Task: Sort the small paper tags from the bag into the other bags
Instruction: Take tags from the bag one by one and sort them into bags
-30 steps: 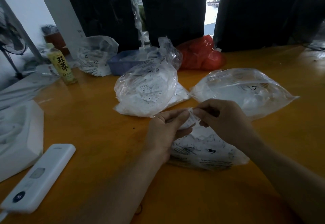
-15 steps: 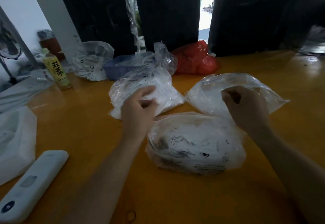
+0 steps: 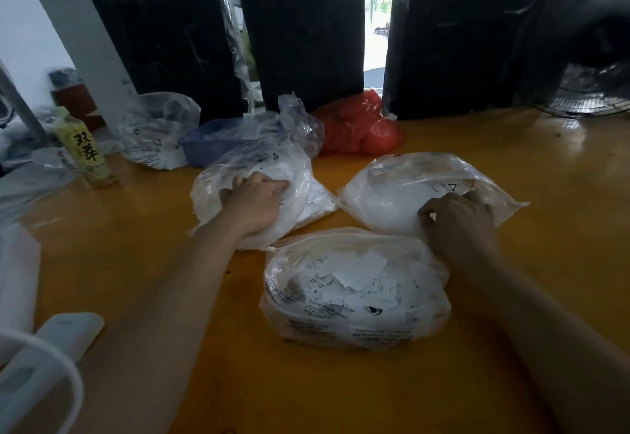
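Nearest, between both forearms on the bench [image 3: 341,392], the source bag [image 3: 354,292] of paper tags [image 3: 351,278] looks light, limp and slippery; best taken by pinching single tags. Beyond it, the left hand [image 3: 254,203] reaches into the left bag [image 3: 218,181], the right hand [image 3: 458,218] curls on the right bag [image 3: 402,183]; whether either holds a tag I cannot tell. A second ago both pinched one tag over the source bag

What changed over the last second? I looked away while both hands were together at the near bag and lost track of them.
Both hands left the near bag and spread apart. The left hand went forward-left and now reaches into the left bag; the right hand went forward-right to the right bag, fingers curled at its edge. Whether they carry tags is not visible. The three bags, bottle and red bag stayed put.
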Available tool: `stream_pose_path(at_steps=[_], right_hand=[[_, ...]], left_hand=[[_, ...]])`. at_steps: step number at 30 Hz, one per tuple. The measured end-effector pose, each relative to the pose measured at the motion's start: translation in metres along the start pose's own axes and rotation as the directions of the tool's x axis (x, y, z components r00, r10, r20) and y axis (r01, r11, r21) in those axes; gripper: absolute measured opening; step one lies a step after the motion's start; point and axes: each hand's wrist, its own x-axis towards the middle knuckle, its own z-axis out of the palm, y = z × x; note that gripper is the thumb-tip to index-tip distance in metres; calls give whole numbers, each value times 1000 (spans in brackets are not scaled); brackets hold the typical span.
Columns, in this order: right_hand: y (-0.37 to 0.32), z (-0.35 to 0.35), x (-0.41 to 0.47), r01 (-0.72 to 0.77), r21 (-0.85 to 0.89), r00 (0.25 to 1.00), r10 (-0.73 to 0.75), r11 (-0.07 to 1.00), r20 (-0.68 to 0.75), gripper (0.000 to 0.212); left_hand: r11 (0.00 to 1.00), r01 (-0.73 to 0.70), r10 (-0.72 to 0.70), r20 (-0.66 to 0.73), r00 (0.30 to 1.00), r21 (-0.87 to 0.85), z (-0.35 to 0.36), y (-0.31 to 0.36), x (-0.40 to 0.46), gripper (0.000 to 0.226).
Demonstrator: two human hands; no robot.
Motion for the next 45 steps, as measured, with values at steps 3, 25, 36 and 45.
stream_pose_path(at_steps=[3,25,36,45], right_hand=[[1,1,2,13,15,1000,-13,1000,-28,23],[-18,-39,-15,70,799,991,48,598,-122,18],[-70,-38,-48,146,720,934,-335,678,126,22],[-44,-9,-48,518,306,752,-596,799,284,49]], left_hand=[[976,-37,30,-35,999,-214,-3,0,-5,57],[455,-185,55,-180,982,-871,36,59,-129,26],[-183,118,-67,133,989,-976,39,60,-123,36],[-367,155,-126,214,969,-917,44,60,-118,17]])
